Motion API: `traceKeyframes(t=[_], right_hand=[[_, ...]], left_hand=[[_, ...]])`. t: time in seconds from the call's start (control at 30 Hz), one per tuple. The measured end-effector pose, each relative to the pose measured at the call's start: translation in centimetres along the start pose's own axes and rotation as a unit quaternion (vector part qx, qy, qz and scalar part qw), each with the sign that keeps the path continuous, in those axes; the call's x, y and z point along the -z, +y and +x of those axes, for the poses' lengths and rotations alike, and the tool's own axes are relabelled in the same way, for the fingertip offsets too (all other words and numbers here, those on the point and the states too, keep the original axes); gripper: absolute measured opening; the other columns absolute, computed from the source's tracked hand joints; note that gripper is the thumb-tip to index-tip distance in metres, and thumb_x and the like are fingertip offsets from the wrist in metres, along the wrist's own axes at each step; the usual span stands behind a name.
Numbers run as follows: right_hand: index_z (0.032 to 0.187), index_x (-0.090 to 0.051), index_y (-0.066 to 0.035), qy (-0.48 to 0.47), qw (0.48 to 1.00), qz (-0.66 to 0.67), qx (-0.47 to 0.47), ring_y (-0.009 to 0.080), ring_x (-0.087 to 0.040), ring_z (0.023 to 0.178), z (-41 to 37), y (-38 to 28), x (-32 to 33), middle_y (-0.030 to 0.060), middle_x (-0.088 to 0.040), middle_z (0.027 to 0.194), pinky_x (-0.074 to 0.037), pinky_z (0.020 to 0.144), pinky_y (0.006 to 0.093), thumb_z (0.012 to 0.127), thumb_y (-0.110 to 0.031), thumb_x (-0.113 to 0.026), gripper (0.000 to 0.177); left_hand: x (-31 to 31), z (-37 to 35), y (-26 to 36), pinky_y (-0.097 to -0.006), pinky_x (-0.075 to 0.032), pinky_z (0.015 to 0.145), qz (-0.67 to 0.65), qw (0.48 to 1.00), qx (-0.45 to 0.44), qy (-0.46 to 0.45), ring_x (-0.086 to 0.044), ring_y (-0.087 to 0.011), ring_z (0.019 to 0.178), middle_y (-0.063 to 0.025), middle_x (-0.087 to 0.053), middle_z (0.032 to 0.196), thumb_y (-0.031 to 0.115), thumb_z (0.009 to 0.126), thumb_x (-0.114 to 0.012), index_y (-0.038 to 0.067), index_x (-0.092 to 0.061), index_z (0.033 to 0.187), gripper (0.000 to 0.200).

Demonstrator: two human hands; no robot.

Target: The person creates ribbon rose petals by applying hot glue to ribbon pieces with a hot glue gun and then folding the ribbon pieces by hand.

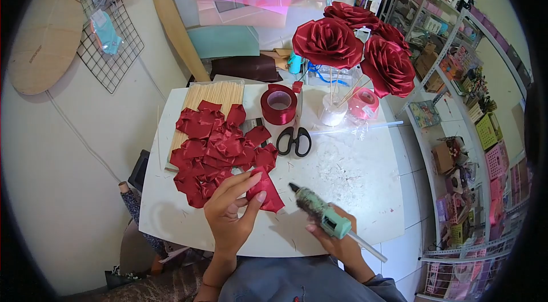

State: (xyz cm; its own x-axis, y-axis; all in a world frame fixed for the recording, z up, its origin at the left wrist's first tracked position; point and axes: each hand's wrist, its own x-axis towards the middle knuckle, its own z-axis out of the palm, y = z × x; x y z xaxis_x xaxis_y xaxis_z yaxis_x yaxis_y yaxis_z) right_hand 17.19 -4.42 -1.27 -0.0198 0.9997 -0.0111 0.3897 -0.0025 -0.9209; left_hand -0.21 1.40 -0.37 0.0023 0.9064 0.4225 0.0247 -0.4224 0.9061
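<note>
Between the thumb and fingers of my left hand (233, 210) is a piece of dark red satin ribbon (268, 193), held above the front of the white table (319, 222). My right hand (342, 239) is wrapped round a green hot glue gun (322, 213), with a glue stick (368, 248) sticking out of its back end. The gun's dark nozzle points up and left, toward the ribbon piece but apart from it. Just beyond my left hand lies a heap of folded red ribbon petals (208, 148).
Black-handled scissors (294, 142) lie past the glue gun, beside a roll of red ribbon (278, 105). Wooden sticks (214, 93) lie under the heap. Red ribbon roses (328, 43) stand on sticks in a white holder (333, 111) at the back right. Metal shelves (456, 53) line the right side.
</note>
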Motion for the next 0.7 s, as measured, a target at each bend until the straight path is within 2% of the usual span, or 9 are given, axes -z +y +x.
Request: traceKeyframes(t=[0.07, 0.23, 0.33, 0.47, 0.53, 0.57, 0.6, 0.67, 0.7], right_hand=[[0.076, -0.054, 0.002, 0.099, 0.978, -0.139, 0.117, 0.0245, -0.053, 0.058, 0.5, 0.0, 0.3, 0.011, -0.051, 0.07, -0.043, 0.049, 0.0317, 0.067, -0.017, -0.069, 0.026], [0.099, -0.044, 0.008, 0.105, 0.969, -0.22, 0.034, 0.0361, -0.052, 0.08, 0.4, 1.6, 0.6, 0.0212, -0.044, 0.098, -0.045, 0.066, 0.0391, 0.068, -0.014, -0.065, 0.044], [0.098, -0.049, 0.005, 0.124, 0.967, -0.221, -0.039, 0.0321, -0.052, 0.082, 0.7, 1.5, 0.1, 0.0176, -0.047, 0.095, -0.045, 0.067, 0.0355, 0.064, -0.013, -0.068, 0.043], [0.1, -0.05, 0.004, 0.123, 0.952, -0.279, 0.024, 0.029, -0.055, 0.08, 0.2, 1.0, 1.1, 0.016, -0.049, 0.097, -0.046, 0.065, 0.0339, 0.064, -0.012, -0.067, 0.043], [0.099, -0.051, 0.003, 0.134, 0.974, -0.162, 0.079, 0.0276, -0.055, 0.08, 0.4, -0.4, 2.3, 0.0176, -0.049, 0.098, -0.046, 0.065, 0.0317, 0.069, -0.014, -0.066, 0.037], [0.098, -0.054, 0.001, 0.116, 0.986, -0.076, 0.088, 0.0216, -0.056, 0.08, 0.5, -1.1, 2.5, 0.0144, -0.054, 0.092, -0.046, 0.066, 0.0278, 0.069, -0.01, -0.066, 0.034], [0.098, -0.054, 0.001, 0.12, 0.986, -0.077, 0.085, 0.0216, -0.056, 0.08, 0.5, -1.0, 2.2, 0.0144, -0.054, 0.092, -0.046, 0.066, 0.0278, 0.069, -0.01, -0.066, 0.034], [0.101, -0.054, 0.0, 0.033, 0.983, 0.162, 0.084, 0.0153, -0.056, 0.079, 0.8, -1.0, 1.5, 0.0111, -0.057, 0.088, -0.045, 0.066, 0.0245, 0.071, -0.004, -0.064, 0.032], [0.101, -0.054, 0.0, 0.032, 0.976, 0.206, 0.069, 0.011, -0.055, 0.079, 0.9, -1.4, 0.9, 0.008, -0.058, 0.086, -0.044, 0.067, 0.0222, 0.074, 0.0, -0.06, 0.028]], left_hand=[[0.2, 0.1, -0.2, -0.0271, -0.05, 0.075, 0.003, 1.0, 0.004, -0.004, -0.052, -0.0192, 0.093, -0.0145, -0.048, 0.103, -0.013, 0.067, -0.057, -0.005, -0.054, 0.1, 0.034], [0.2, 0.3, -0.1, -0.0244, -0.05, 0.075, -0.128, 0.989, 0.065, 0.036, -0.05, -0.0183, 0.097, -0.0173, -0.046, 0.111, -0.013, 0.068, -0.057, -0.007, -0.044, 0.111, 0.046], [0.7, 0.3, -0.3, -0.0244, -0.05, 0.073, -0.177, 0.979, 0.105, 0.012, -0.051, -0.0179, 0.096, -0.0189, -0.045, 0.114, -0.013, 0.067, -0.058, -0.007, -0.042, 0.113, 0.049], [0.5, 0.1, 0.8, -0.0281, -0.042, 0.083, -0.177, 0.972, 0.154, -0.002, -0.052, -0.0187, 0.095, -0.0164, -0.054, 0.099, -0.013, 0.062, -0.06, -0.009, -0.044, 0.109, 0.05], [0.3, -0.2, 0.6, -0.0282, -0.044, 0.079, -0.172, 0.967, 0.173, -0.073, -0.054, -0.0188, 0.091, -0.0165, -0.054, 0.098, -0.013, 0.062, -0.059, -0.009, -0.045, 0.109, 0.049], [0.0, -0.4, 0.2, -0.0241, -0.05, 0.073, -0.174, 0.966, 0.152, -0.114, -0.053, -0.0147, 0.091, -0.0134, -0.053, 0.097, -0.012, 0.069, -0.057, -0.006, -0.044, 0.111, 0.044], [-0.4, -0.6, 0.3, -0.0241, -0.05, 0.073, -0.175, 0.965, 0.153, -0.119, -0.053, -0.0147, 0.091, -0.0134, -0.053, 0.097, -0.012, 0.069, -0.057, -0.006, -0.044, 0.111, 0.044], [-1.3, -0.7, 0.6, -0.0247, -0.05, 0.073, -0.203, 0.949, 0.182, -0.159, -0.053, -0.0149, 0.091, -0.0135, -0.054, 0.097, -0.012, 0.071, -0.056, -0.006, -0.044, 0.11, 0.041], [-1.5, -0.7, 0.5, -0.0248, -0.049, 0.074, -0.22, 0.94, 0.188, -0.178, -0.053, -0.015, 0.09, -0.0136, -0.054, 0.096, -0.011, 0.072, -0.055, -0.006, -0.044, 0.109, 0.039]])
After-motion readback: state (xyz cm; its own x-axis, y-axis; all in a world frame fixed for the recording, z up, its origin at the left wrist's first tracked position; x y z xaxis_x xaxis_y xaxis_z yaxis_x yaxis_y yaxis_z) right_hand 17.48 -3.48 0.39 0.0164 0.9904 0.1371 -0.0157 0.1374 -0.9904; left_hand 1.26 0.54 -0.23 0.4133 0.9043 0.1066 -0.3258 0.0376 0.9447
